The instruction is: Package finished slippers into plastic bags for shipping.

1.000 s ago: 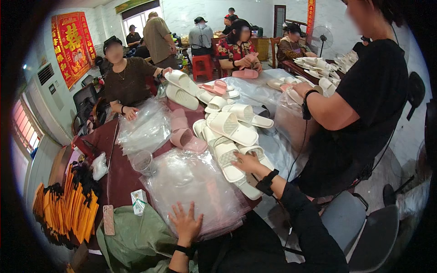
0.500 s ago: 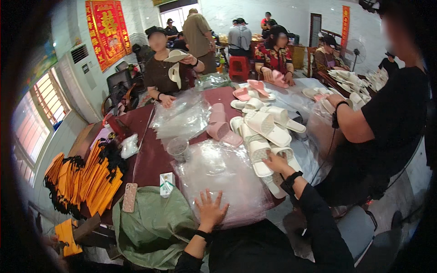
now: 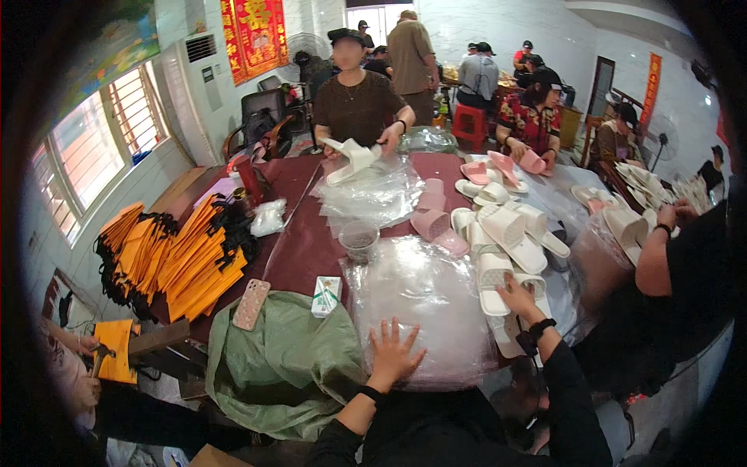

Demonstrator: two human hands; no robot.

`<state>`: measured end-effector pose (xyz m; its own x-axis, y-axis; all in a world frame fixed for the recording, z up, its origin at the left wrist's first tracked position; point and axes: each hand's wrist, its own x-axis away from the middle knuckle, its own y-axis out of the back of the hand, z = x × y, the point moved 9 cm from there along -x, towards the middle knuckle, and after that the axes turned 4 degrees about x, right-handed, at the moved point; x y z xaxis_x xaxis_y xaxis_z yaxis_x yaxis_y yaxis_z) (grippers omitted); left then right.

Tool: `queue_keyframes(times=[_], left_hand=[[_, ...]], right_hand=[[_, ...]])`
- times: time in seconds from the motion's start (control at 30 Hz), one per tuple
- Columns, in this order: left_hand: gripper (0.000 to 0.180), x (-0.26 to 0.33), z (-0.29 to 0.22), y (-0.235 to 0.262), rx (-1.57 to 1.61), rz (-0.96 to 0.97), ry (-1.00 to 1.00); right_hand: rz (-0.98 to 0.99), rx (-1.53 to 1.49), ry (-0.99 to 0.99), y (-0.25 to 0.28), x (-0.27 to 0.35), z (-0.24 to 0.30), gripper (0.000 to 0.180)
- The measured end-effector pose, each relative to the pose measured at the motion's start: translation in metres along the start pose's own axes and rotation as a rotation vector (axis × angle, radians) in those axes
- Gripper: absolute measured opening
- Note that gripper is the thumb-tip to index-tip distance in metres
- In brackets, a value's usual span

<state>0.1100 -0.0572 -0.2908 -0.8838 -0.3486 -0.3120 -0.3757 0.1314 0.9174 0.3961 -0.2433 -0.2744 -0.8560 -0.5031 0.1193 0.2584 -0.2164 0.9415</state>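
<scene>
Flat orange pieces [image 3: 206,253] with black ends lie heaped at frame left, a phone [image 3: 251,304] on green sheeting [image 3: 284,370] to their right. At lower centre, the left hand [image 3: 394,356] is spread, holding nothing, upon stacked clear plastic bags [image 3: 447,311]. Right of centre, the right hand [image 3: 520,299] touches a white slipper [image 3: 493,274], fingers half bent; whether it grips, I cannot tell.

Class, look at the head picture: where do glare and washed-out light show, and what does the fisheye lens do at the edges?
Head view: white glare on the clear plastic bags under the left hand; head view: the barred window looks washed out; head view: dark, curved borders at both sides.
</scene>
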Motion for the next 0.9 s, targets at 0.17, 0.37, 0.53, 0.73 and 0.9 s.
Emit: queue_keyframes(times=[0.17,0.37,0.53,0.73,0.9], left_hand=[[0.059,0.0,-0.005,0.005,-0.022,-0.008,-0.016],[0.06,0.006,-0.001,0.001,-0.025,0.027,0.008],[0.062,0.002,-0.001,-0.009,-0.035,0.074,0.022],[0.062,-0.012,-0.003,-0.002,0.026,0.041,0.068],[0.051,-0.013,0.013,0.004,0.316,-0.164,0.088]], right_hand=[[-0.018,0.049,-0.027,0.012,0.008,0.005,0.064],[0.095,-0.688,0.061,0.035,0.037,0.008,0.054],[0.139,-0.698,0.179,0.06,0.086,0.029,0.049],[0.229,-0.699,0.353,0.033,0.125,0.093,0.048],[0.447,-0.721,0.523,0.0,0.146,0.16,0.046]])
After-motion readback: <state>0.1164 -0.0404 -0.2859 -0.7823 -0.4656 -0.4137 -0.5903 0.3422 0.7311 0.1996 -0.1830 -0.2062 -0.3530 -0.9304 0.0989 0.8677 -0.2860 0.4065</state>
